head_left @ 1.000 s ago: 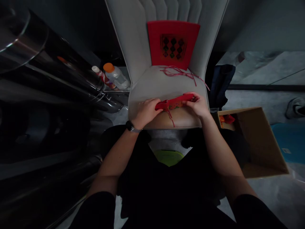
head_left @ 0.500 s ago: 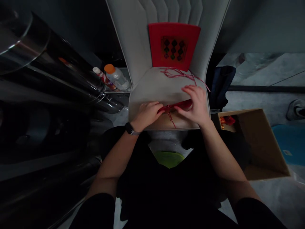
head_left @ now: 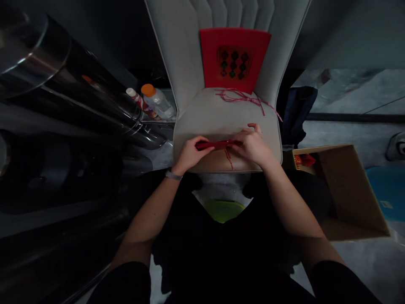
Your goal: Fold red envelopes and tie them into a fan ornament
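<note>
Red strip (head_left: 218, 145) lay crosswise over the front of the grey seat cushion (head_left: 221, 114), held between both hands. Left hand (head_left: 190, 155) pinched its left end; right hand (head_left: 251, 147) gripped its right end. Pink cord (head_left: 229, 158) hung from its middle onto the cushion.

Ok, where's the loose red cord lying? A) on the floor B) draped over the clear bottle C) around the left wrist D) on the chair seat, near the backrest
D: the loose red cord lies across the seat cushion, just below the backrest.
</note>
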`<state>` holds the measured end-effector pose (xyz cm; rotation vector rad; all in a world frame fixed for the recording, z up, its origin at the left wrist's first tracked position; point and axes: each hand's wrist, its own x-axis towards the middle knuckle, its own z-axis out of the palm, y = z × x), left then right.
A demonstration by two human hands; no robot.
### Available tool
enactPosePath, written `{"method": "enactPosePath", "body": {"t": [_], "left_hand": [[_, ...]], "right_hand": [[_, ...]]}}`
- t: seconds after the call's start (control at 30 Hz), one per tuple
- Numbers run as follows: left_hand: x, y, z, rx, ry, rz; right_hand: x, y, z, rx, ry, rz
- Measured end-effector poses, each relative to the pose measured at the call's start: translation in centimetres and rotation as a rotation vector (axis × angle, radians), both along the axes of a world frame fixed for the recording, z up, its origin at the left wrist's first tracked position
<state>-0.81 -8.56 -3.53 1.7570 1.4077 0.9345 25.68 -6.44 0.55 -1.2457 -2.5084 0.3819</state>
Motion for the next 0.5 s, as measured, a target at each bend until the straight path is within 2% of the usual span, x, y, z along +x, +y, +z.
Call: {"method": "enactPosePath", "body": {"t": [0.1, 0.2, 0.33, 0.5], "left_hand": [[0.8, -0.7, -2.4, -0.033, -0.212, 0.076], [1.9, -1.3, -3.7, -0.014, -0.281, 0.098], [2.6, -1.2, -4.0, 0.022, -0.267, 0.114], [3.0, -0.7, -3.5, 0.042, -0.320, 0.129]], "right_hand": [[-0.4, -0.2, 0.3, 0.000, -0.048, -0.018], [-0.9, -0.3, 0.5, 0.018, -0.080, -0.046], [-1.7, -0.4, 0.8, 0.037, -0.103, -0.051], [-2.0, -0.2, 0.9, -0.001, -0.195, -0.054]]}}
